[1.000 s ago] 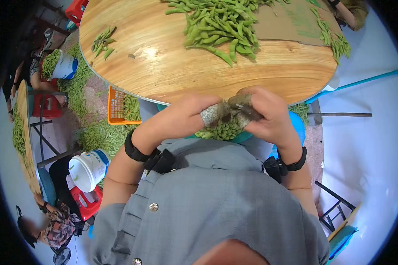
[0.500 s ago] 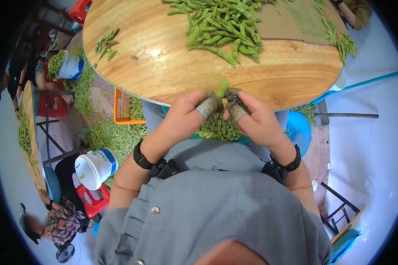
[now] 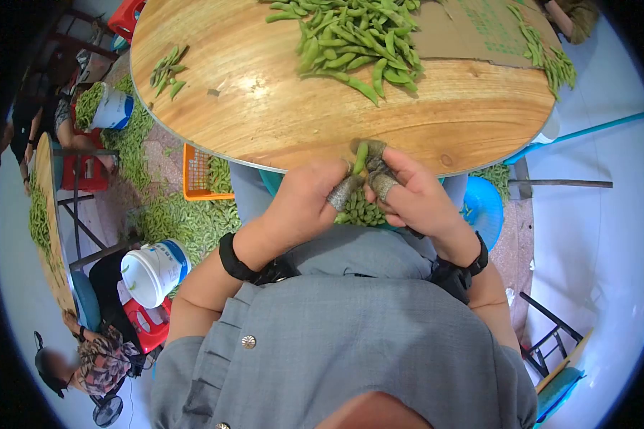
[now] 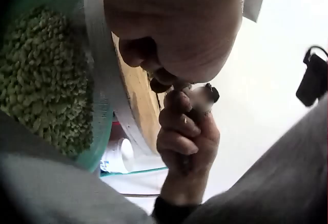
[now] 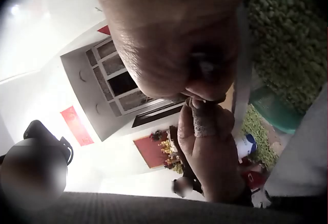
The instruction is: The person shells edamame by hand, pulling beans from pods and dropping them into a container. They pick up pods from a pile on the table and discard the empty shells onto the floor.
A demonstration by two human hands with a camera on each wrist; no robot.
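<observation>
Both hands meet at the near edge of the round wooden table. A green soybean pod stands between their fingertips. My left hand pinches it from the left, its thumb wrapped in greyish tape. From the right, my right hand pinches the pod with wrapped thumb and forefinger; its other fingers curl inward. Below the hands, a green basin holds a heap of shelled soybeans. In the wrist views the pod is mostly hidden behind the fingers.
A large pile of soybean pods lies across the table beside cardboard. A small pod cluster is at left. An orange crate, a white bucket and a blue basin stand around. Pods cover the floor at left.
The hands first worked close together over the basin; then a pod appeared upright at the left fingertips. Now it sits lower, between both hands, and the right forefinger has risen beside it.
</observation>
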